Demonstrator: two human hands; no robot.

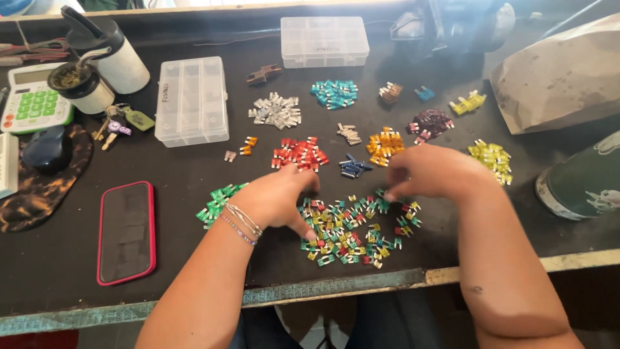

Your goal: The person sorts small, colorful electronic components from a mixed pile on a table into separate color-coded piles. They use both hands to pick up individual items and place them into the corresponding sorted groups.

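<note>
A mixed heap of small coloured blade fuses (352, 236) lies near the front edge of the dark worktop (64, 258). My left hand (278, 200) rests on the heap's left side, fingers curled down among the fuses. My right hand (429, 173) hovers over the heap's upper right, fingertips pinched at a fuse; whether it holds one I cannot tell. Sorted piles lie around: green (216, 203), red (299, 154), orange (385, 143), yellow (492, 158), blue (334, 92), clear grey (276, 110), dark maroon (431, 123).
Two clear plastic compartment boxes (192, 100) (324, 41) stand at the back. A phone in a red case (126, 231) lies front left. Calculator (33, 98), keys (119, 121), a flask with cup (103, 58), a mouse (46, 148) sit left; a paper bag (562, 74) right.
</note>
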